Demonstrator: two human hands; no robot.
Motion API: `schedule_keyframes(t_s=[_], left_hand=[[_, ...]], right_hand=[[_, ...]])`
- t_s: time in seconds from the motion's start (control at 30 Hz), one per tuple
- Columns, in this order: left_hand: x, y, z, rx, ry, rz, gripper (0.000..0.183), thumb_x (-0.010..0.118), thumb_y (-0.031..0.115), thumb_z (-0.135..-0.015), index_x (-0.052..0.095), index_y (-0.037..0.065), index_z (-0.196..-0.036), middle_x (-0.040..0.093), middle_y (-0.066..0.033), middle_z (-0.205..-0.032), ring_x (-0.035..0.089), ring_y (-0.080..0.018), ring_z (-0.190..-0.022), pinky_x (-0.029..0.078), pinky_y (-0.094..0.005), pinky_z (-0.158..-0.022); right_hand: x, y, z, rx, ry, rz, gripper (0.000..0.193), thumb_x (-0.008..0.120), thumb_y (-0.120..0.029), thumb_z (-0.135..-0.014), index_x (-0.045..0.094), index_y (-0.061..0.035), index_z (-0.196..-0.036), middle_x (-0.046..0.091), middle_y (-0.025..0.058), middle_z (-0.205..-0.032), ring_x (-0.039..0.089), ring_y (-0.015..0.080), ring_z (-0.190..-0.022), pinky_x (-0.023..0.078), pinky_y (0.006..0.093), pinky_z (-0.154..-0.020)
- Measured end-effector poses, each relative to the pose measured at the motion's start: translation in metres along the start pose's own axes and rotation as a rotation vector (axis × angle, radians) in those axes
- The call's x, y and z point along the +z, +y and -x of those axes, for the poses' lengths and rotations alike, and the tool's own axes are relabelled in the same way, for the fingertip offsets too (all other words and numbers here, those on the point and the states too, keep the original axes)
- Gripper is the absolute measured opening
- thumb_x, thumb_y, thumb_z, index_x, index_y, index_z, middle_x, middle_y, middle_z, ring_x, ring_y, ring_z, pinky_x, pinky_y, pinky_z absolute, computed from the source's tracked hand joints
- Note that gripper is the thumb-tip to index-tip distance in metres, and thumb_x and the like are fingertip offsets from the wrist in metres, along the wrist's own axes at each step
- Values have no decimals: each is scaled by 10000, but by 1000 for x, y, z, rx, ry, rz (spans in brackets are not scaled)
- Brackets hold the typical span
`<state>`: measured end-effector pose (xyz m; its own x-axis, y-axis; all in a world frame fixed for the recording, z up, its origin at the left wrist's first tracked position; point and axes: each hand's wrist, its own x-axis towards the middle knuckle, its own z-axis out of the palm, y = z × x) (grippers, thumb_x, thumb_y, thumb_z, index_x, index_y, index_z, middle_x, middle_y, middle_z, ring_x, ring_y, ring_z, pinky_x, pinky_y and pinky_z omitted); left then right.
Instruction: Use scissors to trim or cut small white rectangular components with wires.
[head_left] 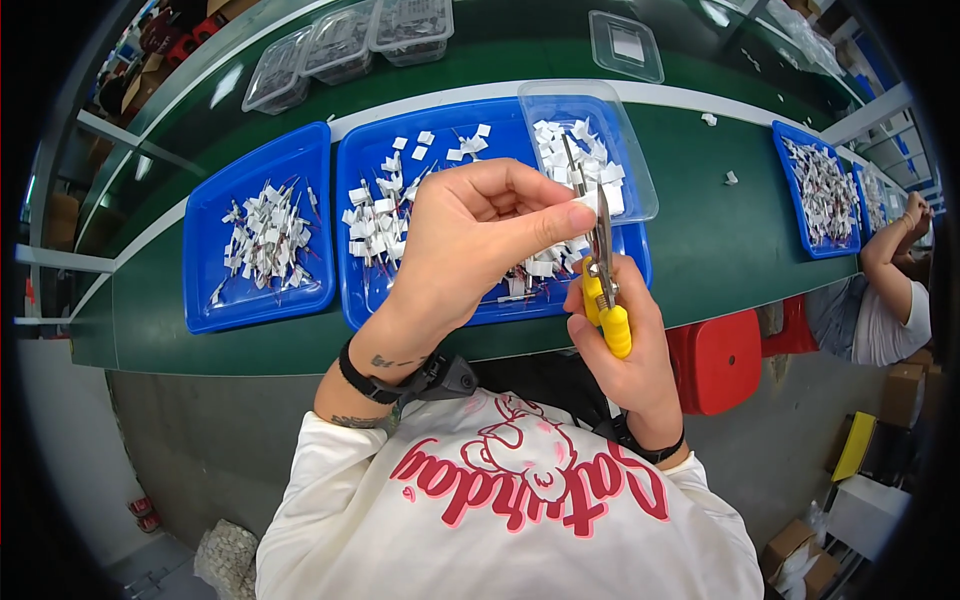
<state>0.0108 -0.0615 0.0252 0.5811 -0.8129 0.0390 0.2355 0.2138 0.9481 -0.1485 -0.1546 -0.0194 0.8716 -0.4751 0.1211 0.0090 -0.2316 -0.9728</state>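
My left hand (470,240) is closed in a pinch, with a small white piece (588,203) between thumb and forefinger. My right hand (637,355) grips small yellow-handled scissors (616,330). Their metal blades point away from me, slightly apart, beside the white piece; whether they touch it I cannot tell. Beneath both hands lies a blue tray (372,142) with many white-tagged, wired small parts (378,225). A clear plastic container (640,180) of white pieces rests on that tray's right part. My left hand covers some of the tray's contents.
Another blue tray (205,292) of wired parts stands left on the green table (700,255). Lidded clear boxes (412,30) and a clear lid (650,65) lie at the back. Right are a further blue tray (815,245), red stools (715,365) and a co-worker (885,320).
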Motion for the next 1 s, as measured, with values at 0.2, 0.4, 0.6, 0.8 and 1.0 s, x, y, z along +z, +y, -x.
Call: schedule_keyframes(t_s=[0.2, 0.4, 0.6, 0.8, 1.0], left_hand=[[2, -5, -3, 16, 8, -36, 108, 725, 14, -791, 666, -6, -880, 682, -69, -820, 635, -92, -744, 493, -203, -687], [3, -5, -3, -12, 20, -65, 119, 734, 30, -791, 666, -6, -882, 682, -66, -823, 635, -91, -746, 495, -205, -688], [2, -5, -7, -22, 28, -119, 138, 745, 41, -784, 672, -10, -888, 683, -69, -824, 637, -98, -749, 502, -212, -702], [-1, -4, -10, -41, 28, -167, 150, 753, 56, -780, 683, -18, -890, 688, -77, -823, 641, -104, -749, 506, -218, -702], [1, -3, -11, -38, 29, -168, 153, 751, 65, -783, 685, -20, -892, 689, -78, -820, 639, -99, -745, 505, -219, -695]], right_hand=[[1, -1, -1, 22, 43, 53, 364, 613, 11, -776, 471, -17, -1110, 580, 98, -772, 587, 195, -676, 464, 301, -639], [1, 1, -1, 25, 56, 65, 323, 627, -14, -797, 479, -11, -1084, 566, 92, -740, 562, 178, -622, 448, 295, -597], [0, 5, -1, 14, 68, 54, 294, 652, -70, -823, 492, -12, -1063, 552, 74, -715, 533, 158, -597, 428, 282, -572], [0, 6, -2, 27, 52, 25, 298, 665, -130, -837, 505, -14, -1059, 553, 59, -717, 513, 136, -595, 419, 274, -565], [0, 4, -3, 66, 52, -14, 303, 657, -169, -860, 509, -15, -1075, 557, 60, -734, 515, 129, -617, 427, 274, -581]])
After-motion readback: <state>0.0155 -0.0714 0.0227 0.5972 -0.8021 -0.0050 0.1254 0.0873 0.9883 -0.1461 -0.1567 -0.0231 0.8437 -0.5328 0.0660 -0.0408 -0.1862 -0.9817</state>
